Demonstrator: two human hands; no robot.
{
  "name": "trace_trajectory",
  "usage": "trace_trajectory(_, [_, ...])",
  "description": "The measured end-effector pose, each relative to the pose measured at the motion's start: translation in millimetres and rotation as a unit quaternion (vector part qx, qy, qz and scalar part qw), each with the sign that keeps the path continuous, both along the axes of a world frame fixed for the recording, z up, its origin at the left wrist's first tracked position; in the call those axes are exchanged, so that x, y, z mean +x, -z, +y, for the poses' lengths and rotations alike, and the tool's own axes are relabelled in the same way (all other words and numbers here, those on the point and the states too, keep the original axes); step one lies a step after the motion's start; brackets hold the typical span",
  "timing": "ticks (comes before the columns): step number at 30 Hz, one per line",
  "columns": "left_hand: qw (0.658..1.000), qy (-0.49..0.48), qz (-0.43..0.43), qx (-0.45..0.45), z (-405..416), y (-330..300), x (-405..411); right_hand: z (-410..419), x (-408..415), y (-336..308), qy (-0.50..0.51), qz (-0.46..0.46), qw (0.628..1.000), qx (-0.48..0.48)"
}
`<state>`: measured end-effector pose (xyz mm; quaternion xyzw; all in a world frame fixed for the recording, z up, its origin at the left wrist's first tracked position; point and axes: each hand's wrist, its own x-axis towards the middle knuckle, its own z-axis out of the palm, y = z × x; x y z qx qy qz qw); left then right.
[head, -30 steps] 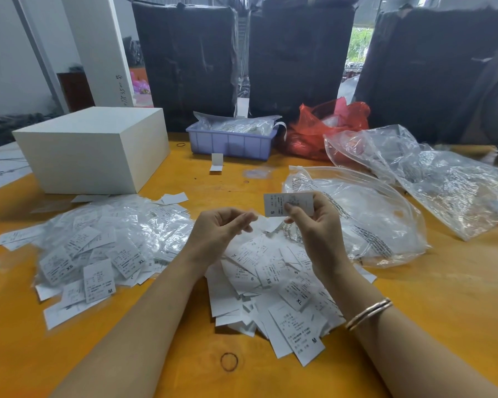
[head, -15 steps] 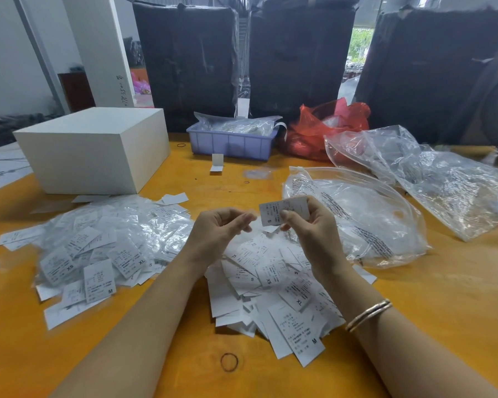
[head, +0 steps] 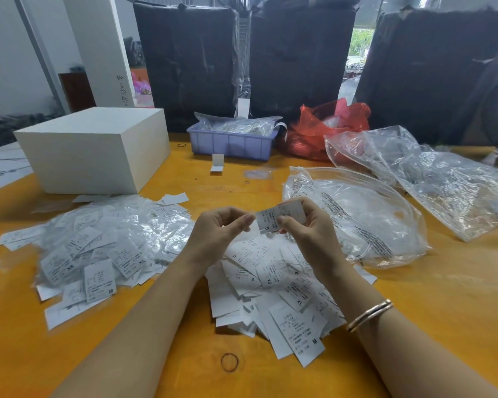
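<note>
Here the right hand (head: 309, 235) is pinching an S-size label (head: 279, 217) in a fingertip grip by its right end, its long axis lying sideways above the label pile (head: 270, 280) on the desk (head: 431, 300). The left hand (head: 217, 232), its fingers curled on nothing, is hovering just beside the label's free left end.

tag (head: 279, 218): small white paper slip; rectangular; fine dark print, a bold "S" near its lower left corner
pose: printed face toward the camera; long side roughly level, left end a little lower
hold: right hand (head: 308, 234) pinches its right half, thumb across the front; left end free
place: up off the table, above the pile (head: 270, 282) of like slips; fingertips of the left hand (head: 216, 234) just beside its left edge, contact unclear
</note>
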<state>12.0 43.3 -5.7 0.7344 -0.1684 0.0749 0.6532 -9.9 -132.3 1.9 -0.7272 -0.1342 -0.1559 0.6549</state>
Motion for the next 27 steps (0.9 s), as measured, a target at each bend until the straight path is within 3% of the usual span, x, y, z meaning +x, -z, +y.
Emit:
trace_trajectory(12, [0.998,0.040,0.043,-0.023,-1.3,0.4,-0.8,-0.6,1.2,1.0,-0.060,0.011,0.997,-0.045])
trace_trajectory(17, [0.996,0.036,0.048,-0.070,-0.9,-1.1,-0.8,-4.9,2.5,-0.3,-0.055,0.011,0.998,0.004])
trace_trajectory(27, [0.995,0.071,0.071,-0.008,-2.2,-1.1,-3.5,-2.9,-0.1,1.4,-0.118,0.055,0.990,-0.063])
